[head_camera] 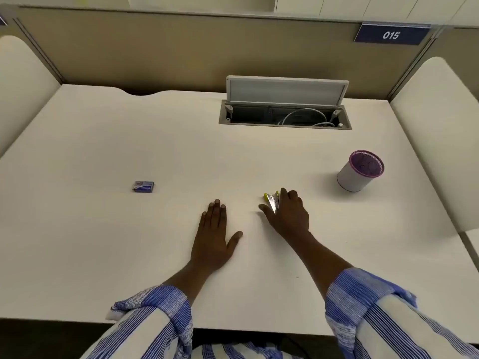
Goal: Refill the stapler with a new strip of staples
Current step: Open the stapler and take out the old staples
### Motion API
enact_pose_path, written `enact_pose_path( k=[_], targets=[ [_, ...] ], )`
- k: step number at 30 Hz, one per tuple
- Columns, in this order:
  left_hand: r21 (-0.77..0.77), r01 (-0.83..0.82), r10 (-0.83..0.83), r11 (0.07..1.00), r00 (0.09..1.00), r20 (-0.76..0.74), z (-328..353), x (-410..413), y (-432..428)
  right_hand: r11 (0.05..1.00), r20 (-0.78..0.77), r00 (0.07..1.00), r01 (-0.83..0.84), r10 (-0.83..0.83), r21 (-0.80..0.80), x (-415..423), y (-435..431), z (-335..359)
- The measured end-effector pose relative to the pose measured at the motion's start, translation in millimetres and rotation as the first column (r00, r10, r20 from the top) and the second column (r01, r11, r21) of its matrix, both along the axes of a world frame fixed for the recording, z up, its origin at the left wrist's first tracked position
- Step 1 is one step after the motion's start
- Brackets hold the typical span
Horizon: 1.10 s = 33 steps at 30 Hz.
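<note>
Here your left hand (pixel 213 235) lies flat on the white desk (pixel 129 242), palm down, fingers together and thumb spread to the right, holding nothing. Your right hand (pixel 286 216) sits just to its right and a little farther out, draped over the stapler (pixel 272 200); the fingers curl over its far side and the thumb points left along the desk. Only the stapler's left end shows past your fingers: silver metal with yellow-green tips. Whether you truly grip it or merely rest on it, you cannot tell from this view. The small blue box of staples (pixel 143 186) lies well apart to the left, alone on the desk. Farther right stands a white mesh pen cup (pixel 359 172) with a purple rim. At the far side, the cable hatch (pixel 285 110) is propped open, grey cables coiled inside.
</note>
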<state>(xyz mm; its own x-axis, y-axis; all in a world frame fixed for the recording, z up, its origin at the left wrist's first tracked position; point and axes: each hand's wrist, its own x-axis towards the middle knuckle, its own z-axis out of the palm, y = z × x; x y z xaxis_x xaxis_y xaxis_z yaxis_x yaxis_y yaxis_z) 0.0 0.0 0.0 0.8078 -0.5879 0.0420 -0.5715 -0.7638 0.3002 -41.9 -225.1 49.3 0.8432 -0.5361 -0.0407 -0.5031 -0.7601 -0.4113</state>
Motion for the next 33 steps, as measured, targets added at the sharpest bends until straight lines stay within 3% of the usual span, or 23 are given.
enact_pose_path(
  k=[7, 10, 11, 12, 14, 16, 17, 19, 27, 33],
  targets=[
    [0.018, -0.005, 0.005, 1.0, 1.0, 0.004, 1, 0, 0, 0.991, -0.004, 0.995, 0.095, -0.095, 0.095, 15, -3, -3],
    [0.005, -0.002, 0.002, 1.0, 1.0, 0.005, -1, 1, 1, 0.932, 0.014, 0.989, 0.134, -0.147, 0.336, 19, -5, 5],
    [0.001, -0.001, 0.001, 1.0, 1.0, 0.003, -1, 1, 1, 0.852, 0.03, 0.985, 0.134, -0.172, 0.506, 19, -4, 11],
    [-0.006, 0.001, -0.001, 1.0, 1.0, 0.002, -2, 1, 1, 0.704, 0.04, 0.977, 0.124, -0.211, 0.7, 17, 0, 17],
    [-0.006, 0.002, -0.002, 1.0, 1.0, -0.003, -2, 2, 1, 0.305, 0.009, 0.955, 0.086, -0.297, 0.948, 11, 7, 30],
    [-0.01, -0.001, 0.001, 1.0, 1.0, -0.005, -3, 3, 1, -0.035, -0.03, 0.948, 0.02, -0.317, 0.999, 5, 12, 41],
    [-0.004, -0.001, 0.001, 1.0, 1.0, -0.004, -3, 3, 0, -0.156, -0.038, 0.956, -0.008, -0.289, 0.988, 4, 15, 46],
    [0.007, -0.002, 0.002, 1.0, 1.0, -0.008, -2, 2, 0, -0.3, -0.025, 0.977, -0.04, -0.21, 0.953, 2, 19, 54],
    [-0.004, -0.004, 0.004, 1.0, 1.0, -0.016, 0, 2, 1, -0.492, 0.042, 0.988, -0.11, -0.147, 0.864, -5, 35, 67],
    [-0.001, -0.006, 0.006, 1.0, 1.0, -0.012, 2, 2, 1, -0.541, 0.025, 0.987, -0.109, -0.16, 0.834, -5, 38, 74]
  ],
)
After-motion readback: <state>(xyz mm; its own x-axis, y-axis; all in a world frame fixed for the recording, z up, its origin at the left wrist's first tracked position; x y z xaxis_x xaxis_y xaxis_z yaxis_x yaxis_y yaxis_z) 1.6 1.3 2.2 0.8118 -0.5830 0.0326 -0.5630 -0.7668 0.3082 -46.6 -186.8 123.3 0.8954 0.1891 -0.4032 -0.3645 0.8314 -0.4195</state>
